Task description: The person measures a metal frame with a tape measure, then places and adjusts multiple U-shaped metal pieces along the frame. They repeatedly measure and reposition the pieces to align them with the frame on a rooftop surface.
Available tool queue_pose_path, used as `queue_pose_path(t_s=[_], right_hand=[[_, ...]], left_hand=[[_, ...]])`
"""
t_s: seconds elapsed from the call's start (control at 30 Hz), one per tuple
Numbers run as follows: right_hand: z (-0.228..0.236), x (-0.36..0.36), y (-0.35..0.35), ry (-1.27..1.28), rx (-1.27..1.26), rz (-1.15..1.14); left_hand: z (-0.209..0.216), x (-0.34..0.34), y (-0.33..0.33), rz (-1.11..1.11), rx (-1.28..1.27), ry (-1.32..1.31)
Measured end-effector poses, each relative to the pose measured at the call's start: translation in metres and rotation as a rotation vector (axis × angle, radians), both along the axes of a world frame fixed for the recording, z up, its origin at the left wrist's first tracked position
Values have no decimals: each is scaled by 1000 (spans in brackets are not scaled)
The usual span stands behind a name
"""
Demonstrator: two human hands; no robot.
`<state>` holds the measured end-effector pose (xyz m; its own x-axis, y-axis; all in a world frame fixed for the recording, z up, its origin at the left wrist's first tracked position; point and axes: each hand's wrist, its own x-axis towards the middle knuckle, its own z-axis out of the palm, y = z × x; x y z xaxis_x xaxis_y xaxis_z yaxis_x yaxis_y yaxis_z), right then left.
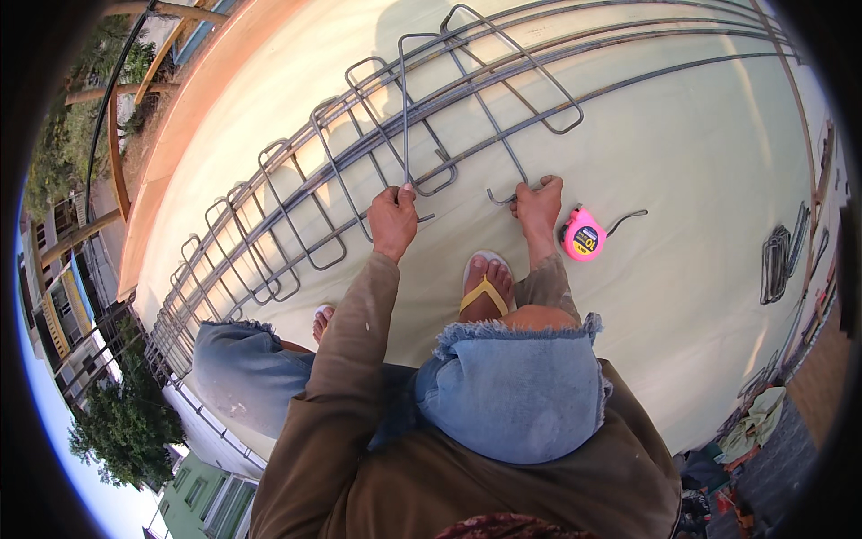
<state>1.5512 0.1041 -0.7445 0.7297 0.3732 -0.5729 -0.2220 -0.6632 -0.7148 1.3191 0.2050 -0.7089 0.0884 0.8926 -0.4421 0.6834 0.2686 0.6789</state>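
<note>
Across the pale surface runs a cage of long rebar rods [593,93] with several bent rebar stirrups around them. My left hand [393,221] is closed around the near end of a stirrup leg [404,117], its thumb along the bar. Further right, my right hand [539,208] pinches the lower end of another stirrup leg [496,128], close to a small hooked bar end. Whether both legs belong to one stirrup, I cannot tell. Beside my right hand lies a pink tape measure [582,235] with a dark wrist strap.
My sandalled foot [486,286] stands between my forearms on the pale surface [682,341]. Loose stirrups [778,256] lie stacked at the right. An orange-brown board edge [171,153] bounds the left side, with trees and buildings beyond. Cloth and clutter [759,420] sit at the lower right.
</note>
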Motion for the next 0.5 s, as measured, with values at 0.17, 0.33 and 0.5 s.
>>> queue_pose_path(t_s=[0.17,0.33,0.5], right_hand=[[5,-8,5,-8,-22,-44],[3,-17,0,-63,-5,-29],[-6,2,3,-197,8,3]], left_hand=[[25,10,5,-7,-99,-132],[3,41,-17,-33,-152,-170],[11,56,-13,-42,-441,-248]])
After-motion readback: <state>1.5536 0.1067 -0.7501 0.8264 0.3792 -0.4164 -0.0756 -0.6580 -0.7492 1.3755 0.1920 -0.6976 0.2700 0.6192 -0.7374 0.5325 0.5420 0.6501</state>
